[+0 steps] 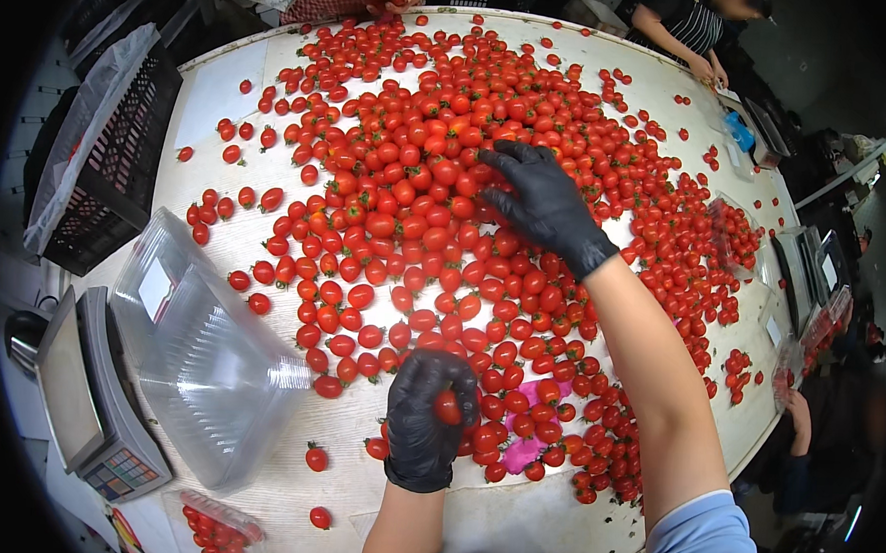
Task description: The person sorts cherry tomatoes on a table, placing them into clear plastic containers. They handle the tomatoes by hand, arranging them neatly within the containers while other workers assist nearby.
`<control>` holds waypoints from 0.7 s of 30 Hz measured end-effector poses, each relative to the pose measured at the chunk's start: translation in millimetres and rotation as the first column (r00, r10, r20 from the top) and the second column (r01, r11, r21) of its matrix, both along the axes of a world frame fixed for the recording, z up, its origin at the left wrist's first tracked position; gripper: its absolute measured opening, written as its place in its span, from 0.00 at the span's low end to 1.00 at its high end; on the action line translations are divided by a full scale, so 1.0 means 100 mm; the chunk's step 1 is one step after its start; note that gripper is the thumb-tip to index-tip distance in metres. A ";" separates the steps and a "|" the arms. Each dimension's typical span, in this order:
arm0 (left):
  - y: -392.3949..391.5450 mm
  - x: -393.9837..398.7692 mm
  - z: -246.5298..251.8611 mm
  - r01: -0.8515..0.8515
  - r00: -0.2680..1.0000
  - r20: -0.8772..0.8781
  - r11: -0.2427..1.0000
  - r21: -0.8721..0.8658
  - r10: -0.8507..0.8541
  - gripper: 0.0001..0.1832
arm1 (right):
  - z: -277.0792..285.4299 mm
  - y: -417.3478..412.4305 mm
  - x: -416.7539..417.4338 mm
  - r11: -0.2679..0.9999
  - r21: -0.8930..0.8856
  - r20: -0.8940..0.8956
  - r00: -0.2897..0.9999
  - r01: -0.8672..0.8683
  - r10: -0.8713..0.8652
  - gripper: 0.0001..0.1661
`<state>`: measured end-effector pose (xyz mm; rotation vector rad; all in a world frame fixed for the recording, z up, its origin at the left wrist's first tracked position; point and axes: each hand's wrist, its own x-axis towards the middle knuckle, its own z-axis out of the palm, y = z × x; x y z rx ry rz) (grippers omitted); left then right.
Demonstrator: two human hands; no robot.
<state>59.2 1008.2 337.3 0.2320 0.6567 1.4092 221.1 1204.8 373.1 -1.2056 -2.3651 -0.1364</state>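
My left hand (429,417), in a black glove, is curled around a cherry tomato (447,407) close to the near side of the table. Farther out, my right hand (541,203), also gloved in black, reaches over a large heap of cherry tomatoes (419,155). Its fingers are spread and rest at the heap's surface; whether a fingertip presses on a tomato is hard to tell. Loose tomatoes surround both hands, many with green stalks. A piece of pink material (525,453) lies partly under tomatoes to the right of my left hand.
Nested clear plastic clamshell boxes (212,384) lie at left beside a weighing scale (98,401). Below is a filled clamshell (221,531). A black crate (114,162) with a liner stands beyond. Another tomato-filled box (734,235) sits at right. Other people are around the table (220,92).
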 end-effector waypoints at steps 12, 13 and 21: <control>-0.02 -0.07 -0.08 -0.021 0.997 0.077 0.997 -0.077 0.027 0.09 | 0.02 -0.26 0.15 0.954 -0.074 0.246 0.933 0.290 -0.264 0.16; -0.02 -0.08 -0.07 -0.022 0.998 0.056 0.997 -0.075 0.027 0.09 | -0.05 -0.26 -0.01 0.959 -0.189 0.148 0.971 0.213 -0.187 0.18; 0.08 -0.03 0.14 -0.009 1.000 0.010 0.991 -0.131 0.011 0.14 | -0.17 -0.35 -0.16 0.954 -0.127 0.130 0.958 0.271 -0.255 0.25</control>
